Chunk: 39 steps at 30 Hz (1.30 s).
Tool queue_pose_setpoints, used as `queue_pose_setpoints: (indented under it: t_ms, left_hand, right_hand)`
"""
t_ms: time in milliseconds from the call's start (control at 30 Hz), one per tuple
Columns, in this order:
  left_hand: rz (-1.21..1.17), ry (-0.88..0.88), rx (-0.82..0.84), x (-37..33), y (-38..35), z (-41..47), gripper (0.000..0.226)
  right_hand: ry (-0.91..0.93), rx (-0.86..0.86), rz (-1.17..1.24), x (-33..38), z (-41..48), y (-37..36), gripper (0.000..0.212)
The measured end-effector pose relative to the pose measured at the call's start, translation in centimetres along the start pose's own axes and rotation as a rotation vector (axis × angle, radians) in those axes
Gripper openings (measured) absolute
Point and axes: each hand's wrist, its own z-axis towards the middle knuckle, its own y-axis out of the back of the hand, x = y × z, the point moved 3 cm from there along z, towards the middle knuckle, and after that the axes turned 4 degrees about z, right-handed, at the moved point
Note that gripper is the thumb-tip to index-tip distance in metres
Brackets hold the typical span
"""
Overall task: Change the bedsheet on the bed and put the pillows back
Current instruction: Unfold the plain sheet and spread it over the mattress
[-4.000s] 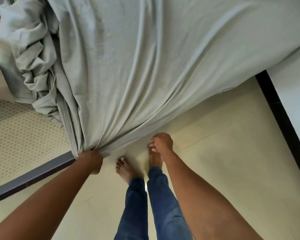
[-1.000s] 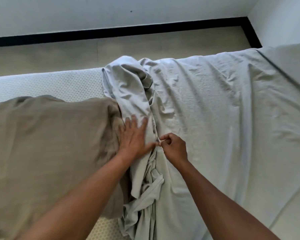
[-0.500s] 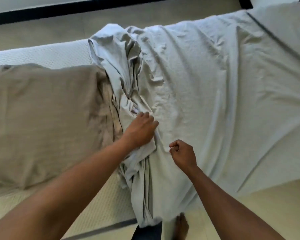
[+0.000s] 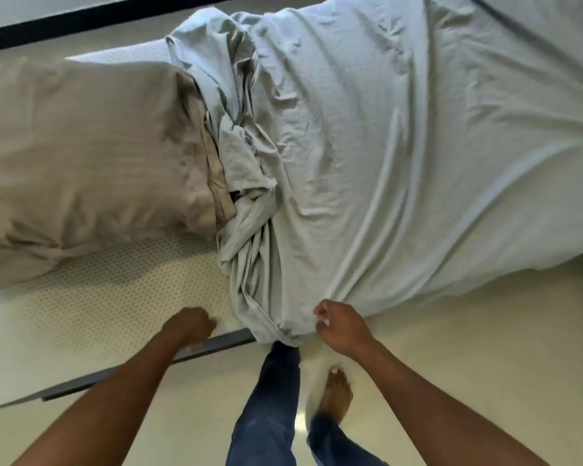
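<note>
The sheet (image 4: 384, 163) is now released by the left hand (image 4: 189, 327), fingers unreadable, and pinched by the right hand (image 4: 342, 329) for spreading.

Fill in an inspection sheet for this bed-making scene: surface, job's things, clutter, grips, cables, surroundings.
Surface: mattress, patterned top bare at the near left.
Job's things: bedsheet spread over the right, bunched mid-bed; pillow lying on the left.
Clutter: nothing seen.
Grips: left hand curled at the mattress edge, hold unclear; right hand pinching the bedsheet's hanging edge.
Cables: nothing seen.
Surroundings: pale floor, dark skirting.
</note>
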Motion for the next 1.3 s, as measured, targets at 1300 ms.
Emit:
queue_pose_setpoints:
  t_ms: [1300]
  left_hand:
    - [-0.695,-0.295,-0.944,5.3,-9.4,4.7,0.036]
  right_hand:
    - [-0.585,-0.803,1.493,-0.1,4.3,-23.5,0.017]
